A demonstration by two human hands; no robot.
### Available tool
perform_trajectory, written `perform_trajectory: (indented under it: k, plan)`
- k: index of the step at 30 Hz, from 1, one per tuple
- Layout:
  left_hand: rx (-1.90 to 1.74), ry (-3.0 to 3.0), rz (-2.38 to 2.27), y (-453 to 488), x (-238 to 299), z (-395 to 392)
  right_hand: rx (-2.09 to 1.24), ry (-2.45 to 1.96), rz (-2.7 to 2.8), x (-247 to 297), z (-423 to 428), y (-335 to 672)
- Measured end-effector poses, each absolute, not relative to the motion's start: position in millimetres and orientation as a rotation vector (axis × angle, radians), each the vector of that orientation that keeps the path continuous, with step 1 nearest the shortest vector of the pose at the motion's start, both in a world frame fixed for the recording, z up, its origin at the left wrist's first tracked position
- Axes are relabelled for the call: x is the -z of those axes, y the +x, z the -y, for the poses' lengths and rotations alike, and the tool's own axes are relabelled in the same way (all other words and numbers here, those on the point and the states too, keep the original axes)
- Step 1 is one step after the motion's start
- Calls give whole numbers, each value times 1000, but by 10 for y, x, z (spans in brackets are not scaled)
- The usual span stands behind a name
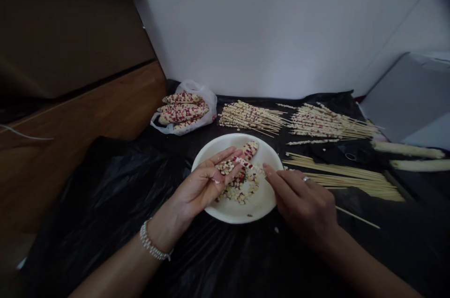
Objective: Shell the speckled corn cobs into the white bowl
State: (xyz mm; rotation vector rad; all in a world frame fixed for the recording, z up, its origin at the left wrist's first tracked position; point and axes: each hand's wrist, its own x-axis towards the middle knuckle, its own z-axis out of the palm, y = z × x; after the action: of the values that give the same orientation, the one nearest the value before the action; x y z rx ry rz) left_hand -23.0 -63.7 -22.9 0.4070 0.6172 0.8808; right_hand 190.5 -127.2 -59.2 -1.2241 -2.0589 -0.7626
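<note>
My right hand (305,199), with a ring on one finger, grips a thin wooden skewer (357,217) whose bare end sticks out behind it. Red and cream corn kernels (248,165) are threaded along its front part, over the bowl. Palm up, my left hand (207,178) lies with fingers stretched out beside the skewer's front end. A single kernel (217,181) shows by its thumb; whether other kernels rest on the fingers I cannot tell. Below both hands stands a white bowl (262,211) with loose kernels (241,193) and a partly hidden corn cob (251,149).
Behind the bowl, a plastic bag (209,96) holds several speckled cobs (184,113). Two piles of kernel-covered skewers (246,115) lie by the wall. Bare skewers (351,181) and two stripped cobs (408,149) are on the right. Black plastic sheeting (116,195) covers the surface.
</note>
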Motion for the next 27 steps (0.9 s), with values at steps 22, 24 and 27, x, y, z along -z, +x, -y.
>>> perform_trajectory:
  k: [22,24,27]
  plan:
    - [-848,186,-482,-194,239,636,776,-1108,2262,512,1344,1817]
    - [-824,196,-479,-183,237,651,789,-1204,2215,529,1318,1858]
    - [-824,203,-477,-187,241,646,813,-1268,2146,554,1275,1922]
